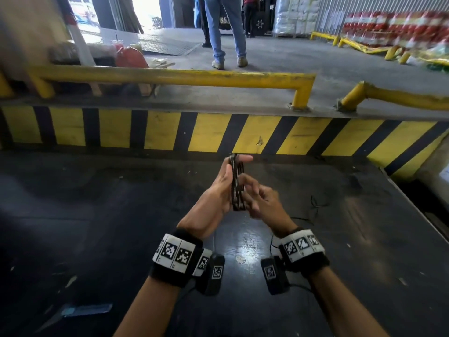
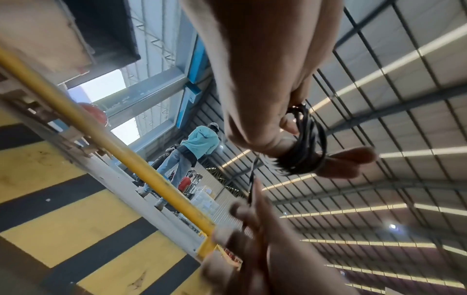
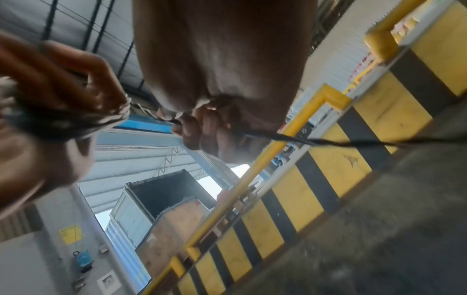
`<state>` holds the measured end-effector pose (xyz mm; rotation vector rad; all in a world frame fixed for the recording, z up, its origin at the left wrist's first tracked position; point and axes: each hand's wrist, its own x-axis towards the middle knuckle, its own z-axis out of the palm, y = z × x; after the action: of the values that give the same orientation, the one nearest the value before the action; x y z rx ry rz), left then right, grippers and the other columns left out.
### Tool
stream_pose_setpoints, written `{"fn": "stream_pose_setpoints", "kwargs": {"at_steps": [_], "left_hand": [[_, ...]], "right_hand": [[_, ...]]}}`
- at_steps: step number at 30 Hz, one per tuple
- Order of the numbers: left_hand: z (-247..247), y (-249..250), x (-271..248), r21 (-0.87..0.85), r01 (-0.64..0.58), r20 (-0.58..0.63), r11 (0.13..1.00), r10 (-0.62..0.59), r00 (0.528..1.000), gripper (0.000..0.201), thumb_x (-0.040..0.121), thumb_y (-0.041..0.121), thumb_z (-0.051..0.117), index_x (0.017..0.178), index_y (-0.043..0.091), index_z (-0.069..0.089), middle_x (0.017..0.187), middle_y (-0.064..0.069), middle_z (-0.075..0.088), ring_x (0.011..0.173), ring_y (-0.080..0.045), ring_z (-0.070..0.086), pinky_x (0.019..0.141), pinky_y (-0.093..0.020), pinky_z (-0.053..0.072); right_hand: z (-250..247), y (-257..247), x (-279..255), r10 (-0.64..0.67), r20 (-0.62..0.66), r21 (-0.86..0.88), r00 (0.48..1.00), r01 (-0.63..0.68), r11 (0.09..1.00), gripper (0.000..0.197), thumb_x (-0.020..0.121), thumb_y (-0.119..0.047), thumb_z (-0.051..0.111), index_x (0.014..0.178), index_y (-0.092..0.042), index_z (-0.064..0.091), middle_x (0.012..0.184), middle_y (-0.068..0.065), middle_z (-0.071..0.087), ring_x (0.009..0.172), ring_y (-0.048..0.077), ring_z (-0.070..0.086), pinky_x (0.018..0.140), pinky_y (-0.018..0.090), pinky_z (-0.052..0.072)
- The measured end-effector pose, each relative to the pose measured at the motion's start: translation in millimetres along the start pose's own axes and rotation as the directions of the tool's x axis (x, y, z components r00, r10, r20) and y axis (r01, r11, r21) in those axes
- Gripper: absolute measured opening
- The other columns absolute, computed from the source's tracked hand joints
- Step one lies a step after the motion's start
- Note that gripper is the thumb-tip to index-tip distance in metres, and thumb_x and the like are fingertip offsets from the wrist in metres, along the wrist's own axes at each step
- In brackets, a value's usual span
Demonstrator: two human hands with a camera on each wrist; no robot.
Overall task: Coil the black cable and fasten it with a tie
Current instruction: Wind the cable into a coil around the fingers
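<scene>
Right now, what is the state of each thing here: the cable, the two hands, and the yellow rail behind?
black cable: partly coiled, loops wound on the left hand, a free strand leading off through the right hand.
left hand: raised, holds the coil.
right hand: pinches the free strand beside the coil.
tie: none visible on the coil.
yellow rail: fixed, untouched.

yellow rail far across, above yellow-black striped kerb; person in jeans beyond; red-white stacked goods far right; red sack far left.
</scene>
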<state>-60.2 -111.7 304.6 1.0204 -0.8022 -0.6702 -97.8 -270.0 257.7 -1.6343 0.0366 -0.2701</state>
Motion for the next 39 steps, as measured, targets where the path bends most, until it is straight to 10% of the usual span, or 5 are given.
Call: {"fn": "stream_pose_setpoints", "kwargs": {"at_steps": [12, 17, 22, 36, 39], "left_hand": [[-79, 17, 66, 0.394, -0.001, -0.337, 0.919, 0.145, 0.93, 0.035, 0.111, 0.038, 0.021, 0.135, 0.028, 0.045, 0.094, -0.014, 0.061, 0.066, -0.028, 0.071, 0.073, -0.039, 0.06], [-74, -25, 48, 0.636, 0.171, -0.272, 0.752, 0.011, 0.962, 0.032, 0.111, 0.042, 0.025, 0.127, 0.04, 0.052, 0.093, -0.009, 0.065, 0.066, -0.025, 0.072, 0.061, -0.026, 0.053], [-36, -42, 16, 0.455, 0.121, -0.129, 0.882, -0.069, 0.989, 0.037, 0.105, 0.048, 0.032, 0.13, 0.033, 0.055, 0.089, -0.007, 0.064, 0.061, -0.028, 0.068, 0.062, -0.028, 0.053], [-30, -2, 14, 0.098, -0.076, -0.149, 0.992, 0.091, 0.985, 0.046, 0.11, 0.039, 0.018, 0.148, 0.022, 0.038, 0.105, -0.02, 0.062, 0.081, -0.029, 0.069, 0.08, -0.044, 0.057], [-49, 2, 27, 0.155, -0.106, -0.25, 0.982, 0.142, 0.958, 0.046, 0.11, 0.04, 0.02, 0.149, 0.022, 0.036, 0.106, -0.019, 0.064, 0.081, -0.032, 0.071, 0.084, -0.044, 0.059]], "right_hand": [[7, 10, -52, -0.108, 0.219, -0.325, 0.97, 0.177, 0.929, 0.053, 0.098, -0.053, 0.049, 0.066, -0.011, 0.05, 0.059, 0.004, 0.04, 0.052, 0.012, 0.038, 0.051, 0.027, 0.035], [-26, -68, -25, -0.358, 0.149, -0.494, 0.922, 0.383, 0.78, 0.036, 0.1, -0.033, 0.055, 0.073, -0.011, 0.062, 0.064, -0.008, 0.055, 0.055, 0.004, 0.047, 0.053, 0.021, 0.039], [-52, -102, 23, -0.44, 0.131, -0.68, 0.888, 0.403, 0.612, 0.029, 0.102, -0.035, 0.056, 0.082, -0.017, 0.068, 0.068, 0.004, 0.063, 0.056, 0.02, 0.054, 0.053, 0.032, 0.04], [11, 48, -4, -0.044, 0.021, -0.345, 0.999, 0.048, 0.937, 0.064, 0.099, -0.059, 0.043, 0.074, -0.006, 0.068, 0.062, 0.01, 0.056, 0.051, 0.003, 0.049, 0.054, 0.019, 0.045], [25, 57, -32, -0.021, 0.122, -0.384, 0.992, 0.066, 0.921, 0.051, 0.101, -0.056, 0.042, 0.071, -0.022, 0.067, 0.063, 0.014, 0.054, 0.057, 0.021, 0.051, 0.059, 0.044, 0.049]]}}
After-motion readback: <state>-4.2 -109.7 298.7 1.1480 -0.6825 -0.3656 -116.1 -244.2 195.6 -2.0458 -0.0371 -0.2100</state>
